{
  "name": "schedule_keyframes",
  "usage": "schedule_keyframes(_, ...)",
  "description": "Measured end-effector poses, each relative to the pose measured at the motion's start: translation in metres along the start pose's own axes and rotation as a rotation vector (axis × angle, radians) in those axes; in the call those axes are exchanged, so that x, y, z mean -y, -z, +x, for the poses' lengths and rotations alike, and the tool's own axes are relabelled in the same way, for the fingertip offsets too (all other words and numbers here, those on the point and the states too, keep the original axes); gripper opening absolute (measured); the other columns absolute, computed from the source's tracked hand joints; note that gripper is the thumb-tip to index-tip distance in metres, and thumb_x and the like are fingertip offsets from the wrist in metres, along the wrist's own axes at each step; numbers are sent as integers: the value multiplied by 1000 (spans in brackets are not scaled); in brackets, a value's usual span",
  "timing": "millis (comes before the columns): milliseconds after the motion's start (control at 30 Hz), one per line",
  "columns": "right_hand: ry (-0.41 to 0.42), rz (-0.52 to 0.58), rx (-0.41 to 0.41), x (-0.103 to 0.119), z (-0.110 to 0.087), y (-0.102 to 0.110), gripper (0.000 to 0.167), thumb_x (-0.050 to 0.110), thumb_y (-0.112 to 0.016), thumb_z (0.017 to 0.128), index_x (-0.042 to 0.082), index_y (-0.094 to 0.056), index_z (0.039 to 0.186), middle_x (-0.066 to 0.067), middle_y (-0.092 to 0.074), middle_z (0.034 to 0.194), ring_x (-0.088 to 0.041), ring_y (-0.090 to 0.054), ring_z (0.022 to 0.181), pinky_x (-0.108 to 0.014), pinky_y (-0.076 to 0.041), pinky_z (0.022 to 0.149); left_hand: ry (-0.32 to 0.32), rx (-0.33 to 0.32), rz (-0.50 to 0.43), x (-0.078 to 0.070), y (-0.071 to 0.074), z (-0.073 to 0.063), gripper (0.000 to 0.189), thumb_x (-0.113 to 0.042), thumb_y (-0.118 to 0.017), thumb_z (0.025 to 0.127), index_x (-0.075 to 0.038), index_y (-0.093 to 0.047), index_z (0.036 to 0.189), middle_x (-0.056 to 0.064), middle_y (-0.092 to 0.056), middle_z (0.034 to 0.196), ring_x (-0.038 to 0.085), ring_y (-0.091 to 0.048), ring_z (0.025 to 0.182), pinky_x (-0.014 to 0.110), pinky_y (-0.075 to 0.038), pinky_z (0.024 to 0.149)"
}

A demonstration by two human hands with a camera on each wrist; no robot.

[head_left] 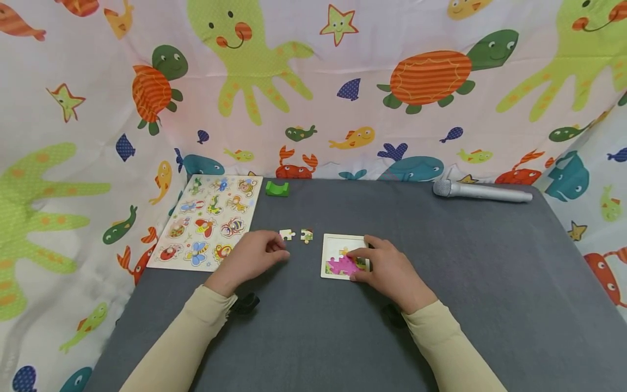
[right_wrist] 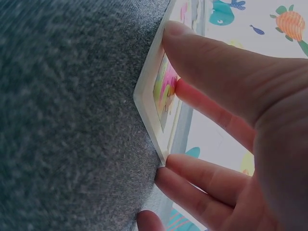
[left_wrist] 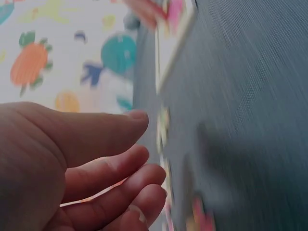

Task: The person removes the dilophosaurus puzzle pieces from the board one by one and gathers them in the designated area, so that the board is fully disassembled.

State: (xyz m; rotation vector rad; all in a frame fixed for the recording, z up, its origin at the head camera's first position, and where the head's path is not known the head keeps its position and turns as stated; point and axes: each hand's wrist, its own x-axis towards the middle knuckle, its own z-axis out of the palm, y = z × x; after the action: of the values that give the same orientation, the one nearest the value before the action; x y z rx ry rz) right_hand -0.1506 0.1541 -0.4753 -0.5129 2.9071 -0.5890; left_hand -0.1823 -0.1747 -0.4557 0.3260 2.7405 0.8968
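A small square jigsaw puzzle tray with a pale rim lies flat before me, partly filled with pink and green pieces. My right hand grips its right side: the thumb is on the near rim, the index fingertip rests on the pieces and another finger is at the far corner. Two loose jigsaw pieces, one mostly white and one patterned, lie left of the tray. Just left of them hovers my left hand, fingers loosely bent, nothing between thumb and fingers in the left wrist view.
Behind my left hand lies a large board of insect pictures, its lower right corner hidden by that hand. A green block sits at the back beside it. A grey toy microphone lies at the back right. A printed sea-animal curtain borders the dark table.
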Motion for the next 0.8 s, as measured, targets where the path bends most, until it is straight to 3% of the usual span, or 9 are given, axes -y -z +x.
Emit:
schedule_keyframes(233,2,-11,-18,-2,-1,-1,49,40,-89,89,25,-78,135,-23,-56,158,-46,-56,141,-65,-51,111,-160,105,3,-58,-39,34,23,-28,-82,97,-13,-79,114,-4,-73,95,14,-65,85,32,-56,80)
schedule_keyframes(367,22,-10,-42,-2,0,-2,47,39,-90,88,25,-79,132,-22,-58,156,-45,-58,139,-63,-54,108,-194,160,45,-79,-55,49,30,-26,-81,98,-10,-78,122,0,-73,100,16,-63,88,32,-55,82)
schedule_keyframes(567,36,0,-42,-2,1,-3,44,36,-90,89,26,-80,130,-21,-58,155,-44,-57,140,-61,-54,108,-189,161,129,-87,-66,57,33,-27,-83,97,-10,-79,125,6,-73,109,18,-61,96,37,-56,89)
schedule_keyframes(800,58,-1,-51,-5,-2,0,37,27,-85,94,24,-81,130,-22,-60,153,-44,-59,137,-61,-55,108,-210,144,105,-84,-73,58,33,-28,-84,96,-12,-80,124,7,-72,111,18,-60,97,36,-55,89)
